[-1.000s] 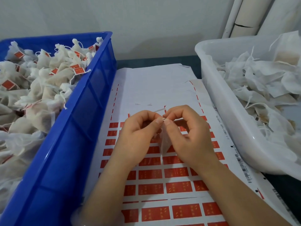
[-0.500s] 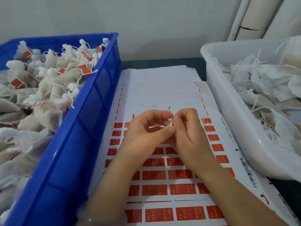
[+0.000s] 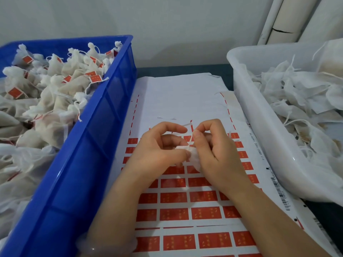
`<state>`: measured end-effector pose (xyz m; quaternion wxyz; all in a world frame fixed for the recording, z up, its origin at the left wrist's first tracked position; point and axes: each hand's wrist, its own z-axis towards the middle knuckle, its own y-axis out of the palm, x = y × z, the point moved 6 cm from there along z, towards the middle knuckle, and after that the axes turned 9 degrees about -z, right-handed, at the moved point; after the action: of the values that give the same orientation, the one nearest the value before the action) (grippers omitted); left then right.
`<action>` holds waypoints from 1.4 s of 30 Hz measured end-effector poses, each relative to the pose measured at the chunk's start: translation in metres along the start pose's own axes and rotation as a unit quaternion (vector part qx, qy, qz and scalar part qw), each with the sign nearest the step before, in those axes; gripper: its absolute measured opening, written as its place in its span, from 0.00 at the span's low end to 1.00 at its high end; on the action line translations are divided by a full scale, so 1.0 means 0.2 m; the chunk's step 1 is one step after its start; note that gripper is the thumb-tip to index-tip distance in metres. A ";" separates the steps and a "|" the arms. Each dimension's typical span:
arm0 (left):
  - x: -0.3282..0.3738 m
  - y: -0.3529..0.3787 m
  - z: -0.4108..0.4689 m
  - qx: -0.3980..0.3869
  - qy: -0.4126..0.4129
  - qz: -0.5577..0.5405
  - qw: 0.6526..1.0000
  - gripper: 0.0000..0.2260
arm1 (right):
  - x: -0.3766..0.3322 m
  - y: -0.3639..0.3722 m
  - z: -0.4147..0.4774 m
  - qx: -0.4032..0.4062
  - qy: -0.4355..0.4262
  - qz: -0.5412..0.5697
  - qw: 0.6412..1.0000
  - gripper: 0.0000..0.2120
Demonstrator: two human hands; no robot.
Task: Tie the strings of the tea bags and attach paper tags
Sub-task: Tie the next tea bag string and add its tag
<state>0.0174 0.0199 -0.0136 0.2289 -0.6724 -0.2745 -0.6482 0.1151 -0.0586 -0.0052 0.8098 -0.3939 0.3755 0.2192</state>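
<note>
A small white tea bag (image 3: pixel 193 156) sits between both hands over the sheet of red tags (image 3: pixel 185 212). My left hand (image 3: pixel 157 153) grips the bag's gathered neck with thumb and fingers. My right hand (image 3: pixel 215 154) pinches the bag's white string (image 3: pixel 191 139), which runs up from the neck to the fingertips. Most of the bag is hidden behind my fingers. A white backing sheet (image 3: pixel 178 97) lies under the tag sheet.
A blue crate (image 3: pixel 96 145) on the left holds several tied tea bags with red tags (image 3: pixel 55 86). A white tub (image 3: pixel 263 127) on the right holds several untied white bags (image 3: pixel 300 101). White pipes (image 3: pixel 285 19) stand at the back right.
My hands have drawn slightly apart. The left hand has dropped onto the bag's neck while the right has pulled the string upward. The bag now shows lower, between the palms.
</note>
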 end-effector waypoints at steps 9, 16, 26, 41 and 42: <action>-0.01 0.05 -0.01 -0.061 -0.021 -0.110 0.992 0.14 | -0.02 0.05 -0.01 -0.066 -0.018 0.033 0.997 0.02; -0.01 0.04 0.00 -0.054 -0.031 -0.082 0.995 0.16 | -0.01 0.04 -0.01 -0.078 -0.020 0.023 0.997 0.05; -0.02 -0.01 -0.01 -0.030 -0.044 -0.044 0.998 0.14 | -0.02 0.04 0.00 -0.075 -0.036 -0.013 0.996 0.05; 0.04 -0.01 -0.02 -0.029 0.014 -0.004 0.999 0.15 | 0.01 0.02 0.01 -0.043 0.028 -0.007 0.999 0.07; 0.04 -0.01 -0.02 -0.030 0.013 -0.007 0.999 0.15 | 0.01 0.02 0.01 -0.036 0.035 0.000 0.999 0.06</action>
<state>0.0143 0.0192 -0.0060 0.2079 -0.6688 -0.2568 -0.6660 0.1140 -0.0550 -0.0081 0.7814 -0.4306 0.3952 0.2187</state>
